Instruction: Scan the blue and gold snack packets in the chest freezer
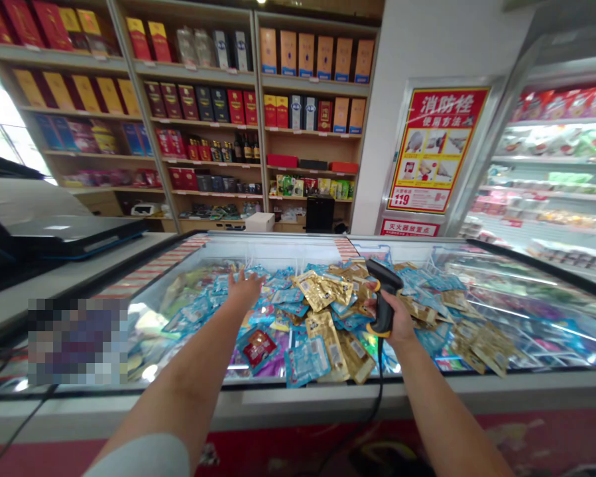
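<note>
My right hand is wrapped round the grip of a black and yellow barcode scanner, held over the packets with its head tilted up and its cord hanging down the front. My left hand reaches out with fingers spread, over blue snack packets on the left; whether it touches them I cannot tell. Gold foil packets are heaped between the two hands. A red and blue packet lies nearer me, beside a light blue packet at the front edge.
The packets lie on the glass top of a chest freezer. Left of it is a counter with a dark flat device. Shelves of boxed goods stand behind, beside a red and yellow poster. A lit display fridge is at right.
</note>
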Tool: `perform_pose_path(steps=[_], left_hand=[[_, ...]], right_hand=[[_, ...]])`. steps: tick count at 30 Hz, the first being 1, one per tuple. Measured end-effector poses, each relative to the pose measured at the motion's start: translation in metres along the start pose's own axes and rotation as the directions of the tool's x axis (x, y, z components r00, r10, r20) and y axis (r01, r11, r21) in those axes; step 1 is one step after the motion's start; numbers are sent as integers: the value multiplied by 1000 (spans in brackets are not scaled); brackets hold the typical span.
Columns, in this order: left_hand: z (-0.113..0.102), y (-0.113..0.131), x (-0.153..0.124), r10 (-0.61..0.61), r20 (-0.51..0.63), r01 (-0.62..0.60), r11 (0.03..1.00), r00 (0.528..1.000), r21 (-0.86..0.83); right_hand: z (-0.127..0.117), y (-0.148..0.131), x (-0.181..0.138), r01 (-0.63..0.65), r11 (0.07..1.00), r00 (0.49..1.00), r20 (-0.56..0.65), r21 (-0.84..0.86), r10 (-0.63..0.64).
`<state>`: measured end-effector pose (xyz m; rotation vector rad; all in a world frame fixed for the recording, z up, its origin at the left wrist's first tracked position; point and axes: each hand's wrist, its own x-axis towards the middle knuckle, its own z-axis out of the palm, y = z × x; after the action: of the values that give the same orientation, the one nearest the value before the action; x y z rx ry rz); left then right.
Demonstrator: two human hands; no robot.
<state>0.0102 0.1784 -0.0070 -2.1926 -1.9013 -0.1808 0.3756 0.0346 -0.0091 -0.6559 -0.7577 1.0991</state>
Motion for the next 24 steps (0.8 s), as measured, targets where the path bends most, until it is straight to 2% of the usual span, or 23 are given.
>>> perform_pose_path(steps=[5, 9, 14, 17, 19, 21, 24], left_hand=[[-5, -22, -5, -126, 41, 123, 991, 991, 56], [-10, -44, -21, -271, 44, 273, 961, 962, -51], [-14, -57, -70, -413, 0, 404, 891, 911, -208], [-12, -60, -101, -457, 61, 459, 862, 887, -214], [-8, -61, -112, -472, 105, 484, 849, 875, -211], [-3, -62, -112, -476, 127, 493, 844, 870, -212], [2, -63, -96, -459, 134, 478, 849, 878, -226]], right_hand=[[1, -1, -2, -10, 1000, 1000, 1, -8, 10], [4, -4, -3, -13, 1000, 1000, 5, 12, 13], [5, -5, -3, -16, 1000, 1000, -21, 17, 16], [4, -5, -4, -2, 1000, 1000, -23, 19, 2], [3, -5, -4, 8, 1000, 1000, -8, 17, -8], [3, -5, -5, 11, 1000, 1000, 3, 16, -11], [2, -5, -4, 4, 1000, 1000, -10, 13, -4]])
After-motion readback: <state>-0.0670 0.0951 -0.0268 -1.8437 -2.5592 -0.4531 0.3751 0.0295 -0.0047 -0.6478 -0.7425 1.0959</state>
